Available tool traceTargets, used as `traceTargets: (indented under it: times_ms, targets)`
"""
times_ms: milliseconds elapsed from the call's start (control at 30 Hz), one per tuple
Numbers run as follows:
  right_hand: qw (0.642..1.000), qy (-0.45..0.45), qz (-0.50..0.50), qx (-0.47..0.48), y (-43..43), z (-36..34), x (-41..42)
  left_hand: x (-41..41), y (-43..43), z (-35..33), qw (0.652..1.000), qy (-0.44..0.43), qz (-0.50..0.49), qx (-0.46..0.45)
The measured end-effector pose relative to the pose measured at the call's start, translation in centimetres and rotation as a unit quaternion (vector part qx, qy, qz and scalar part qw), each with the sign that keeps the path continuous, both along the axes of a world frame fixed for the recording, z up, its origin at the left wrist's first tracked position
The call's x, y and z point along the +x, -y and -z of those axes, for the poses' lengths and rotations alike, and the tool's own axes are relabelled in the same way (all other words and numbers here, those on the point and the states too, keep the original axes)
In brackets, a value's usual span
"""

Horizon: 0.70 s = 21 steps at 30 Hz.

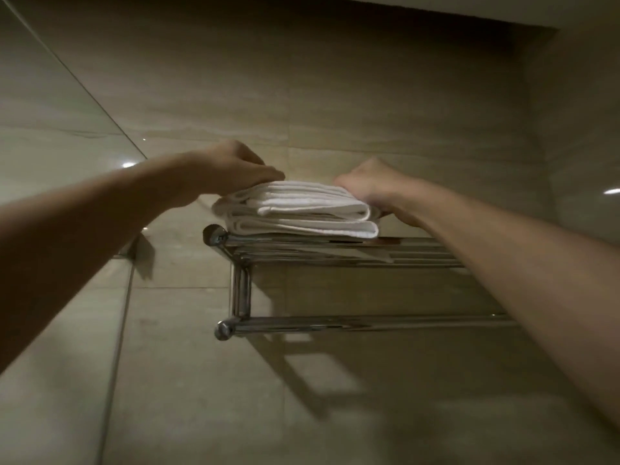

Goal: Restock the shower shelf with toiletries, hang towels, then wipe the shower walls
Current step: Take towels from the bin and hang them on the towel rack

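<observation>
Your left hand (235, 169) and right hand (365, 186) each grip an end of the folded towels (302, 209) on the chrome rack (335, 250).

Folded white towels (298, 209) atop chrome rack (335, 251)

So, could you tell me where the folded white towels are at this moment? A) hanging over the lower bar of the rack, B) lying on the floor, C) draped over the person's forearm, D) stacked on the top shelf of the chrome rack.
D: the folded white towels sit stacked on the top shelf of the chrome towel rack, with the left hand and right hand at either end; the lower bar is bare.
</observation>
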State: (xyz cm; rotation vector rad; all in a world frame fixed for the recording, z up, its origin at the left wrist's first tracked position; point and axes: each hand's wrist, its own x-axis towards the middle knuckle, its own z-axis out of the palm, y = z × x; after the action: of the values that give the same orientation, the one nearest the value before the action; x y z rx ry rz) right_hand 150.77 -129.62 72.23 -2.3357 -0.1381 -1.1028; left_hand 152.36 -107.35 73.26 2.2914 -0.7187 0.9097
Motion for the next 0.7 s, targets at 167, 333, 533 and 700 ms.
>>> traceTargets:
  times_ms: [167,333,533,700]
  targets:
    - [0.995,-0.048,-0.009,-0.082,0.0,2.0,-1.7,-1.2,1.4,2.1,0.996,0.059,-0.034,0.052]
    - [0.983,-0.007,-0.011,-0.184,0.2,5.0,-4.8,-2.1,1.2,6.2,0.997,0.068,-0.024,0.028]
    - [0.979,-0.022,-0.022,-0.204,2.7,11.3,-11.5,-7.5,3.5,13.2,0.978,0.159,-0.128,0.035]
    - [0.984,-0.070,0.007,-0.164,8.4,21.4,-20.2,-13.8,10.3,22.5,0.991,0.108,-0.043,0.063]
